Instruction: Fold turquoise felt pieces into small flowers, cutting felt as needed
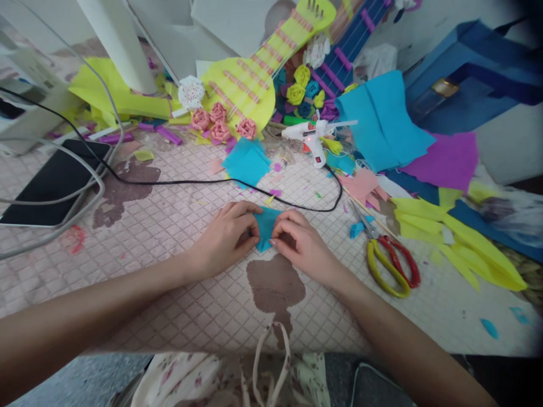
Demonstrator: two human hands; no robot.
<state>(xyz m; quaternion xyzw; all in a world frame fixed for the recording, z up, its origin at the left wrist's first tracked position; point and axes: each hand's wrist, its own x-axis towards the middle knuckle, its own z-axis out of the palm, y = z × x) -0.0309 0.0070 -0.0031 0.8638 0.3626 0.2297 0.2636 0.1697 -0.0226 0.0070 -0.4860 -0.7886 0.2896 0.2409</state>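
The paper [267,223] is small, turquoise and angular.

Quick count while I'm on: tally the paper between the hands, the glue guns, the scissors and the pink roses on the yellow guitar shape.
Blue paper piece between the left hand and right hand: 1
Glue gun: 1
Scissors: 1 pair
Pink roses on the yellow guitar shape: 4
Total: 7

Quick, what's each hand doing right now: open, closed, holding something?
Left hand: closed, fingertips pinching the left side of the blue paper.
Right hand: closed, pinching the same sheet's right side.
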